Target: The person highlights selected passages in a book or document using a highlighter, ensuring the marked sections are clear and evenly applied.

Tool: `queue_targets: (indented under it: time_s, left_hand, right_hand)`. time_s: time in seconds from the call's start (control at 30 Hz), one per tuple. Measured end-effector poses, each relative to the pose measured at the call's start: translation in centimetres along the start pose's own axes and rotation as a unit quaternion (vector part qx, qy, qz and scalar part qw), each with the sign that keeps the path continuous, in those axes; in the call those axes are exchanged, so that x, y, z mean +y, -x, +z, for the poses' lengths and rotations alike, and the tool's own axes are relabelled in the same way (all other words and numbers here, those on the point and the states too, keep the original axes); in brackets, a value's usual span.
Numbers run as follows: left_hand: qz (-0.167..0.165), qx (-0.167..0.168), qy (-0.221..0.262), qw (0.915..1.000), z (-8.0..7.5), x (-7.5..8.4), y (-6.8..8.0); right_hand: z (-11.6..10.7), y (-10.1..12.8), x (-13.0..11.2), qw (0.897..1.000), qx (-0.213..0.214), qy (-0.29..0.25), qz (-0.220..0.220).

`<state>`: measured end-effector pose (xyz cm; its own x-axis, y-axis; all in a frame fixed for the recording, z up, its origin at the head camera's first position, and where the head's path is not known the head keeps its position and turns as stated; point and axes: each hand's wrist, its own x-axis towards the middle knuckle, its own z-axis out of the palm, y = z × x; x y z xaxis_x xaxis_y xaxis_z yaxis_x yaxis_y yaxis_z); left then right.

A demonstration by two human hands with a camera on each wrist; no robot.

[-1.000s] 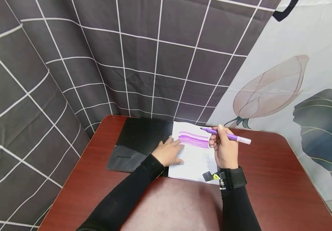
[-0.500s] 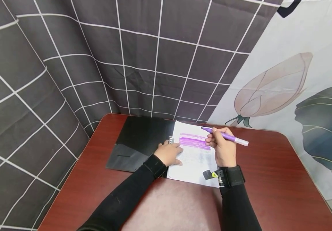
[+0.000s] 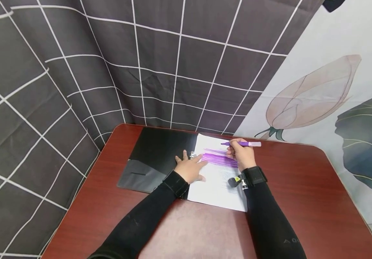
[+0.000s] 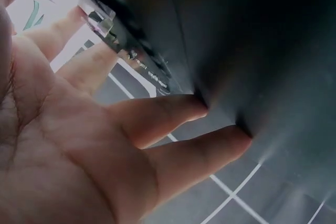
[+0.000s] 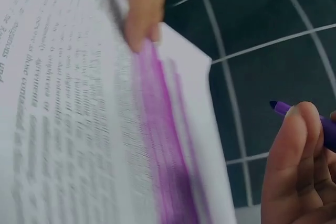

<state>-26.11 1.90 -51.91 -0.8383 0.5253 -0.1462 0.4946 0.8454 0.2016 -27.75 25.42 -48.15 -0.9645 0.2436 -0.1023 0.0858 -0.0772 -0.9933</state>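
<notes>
My right hand (image 3: 242, 154) pinches a purple highlighter (image 3: 244, 144) over the upper right of a printed page (image 3: 216, 190). The dark tip of the highlighter points left, clear of the paper in the right wrist view. Several purple stripes (image 3: 219, 159) run across the upper lines of print. My left hand (image 3: 189, 169) lies with spread fingers across the page's left edge, some fingertips on the black cover of an open binder (image 3: 163, 144). Beside those fingers shows the binder's metal clip (image 3: 192, 154). In the left wrist view two fingertips (image 4: 236, 140) touch the dark cover.
The binder lies on a reddish-brown table (image 3: 302, 187) near its back edge. Behind it hangs a dark grey curtain (image 3: 160, 54) with white grid lines. A white cloth (image 3: 318, 43) with printed flowers hangs at the right.
My right hand has moved slightly left and the highlighter has turned closer to level. The fingers of my left hand have spread wider. The head view has tilted a little.
</notes>
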Motion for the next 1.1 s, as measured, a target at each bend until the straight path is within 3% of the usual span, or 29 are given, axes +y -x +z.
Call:
queue_targets:
  time_s: [0.23,0.4,0.7,1.1]
  left_hand:
    - [-0.012,0.026,0.003,0.9996,0.5,-0.1,-1.4]
    - [-0.019,0.031,-0.006,0.9993,0.3,0.3,-1.4]
    - [-0.035,0.033,-0.032,0.9984,0.7,0.4,-1.8]
    - [-0.043,0.02,-0.028,0.9985,1.7,-0.6,-2.3]
  right_hand:
    - [2.4,-1.3,1.2,0.997,-0.021,0.071,0.01]
    - [3.9,-1.3,2.0,0.993,-0.035,0.112,0.022]
    - [4.9,-1.6,2.7,0.98,-0.011,0.198,-0.002]
    - [6.1,-1.8,3.2,0.968,-0.021,0.25,0.001]
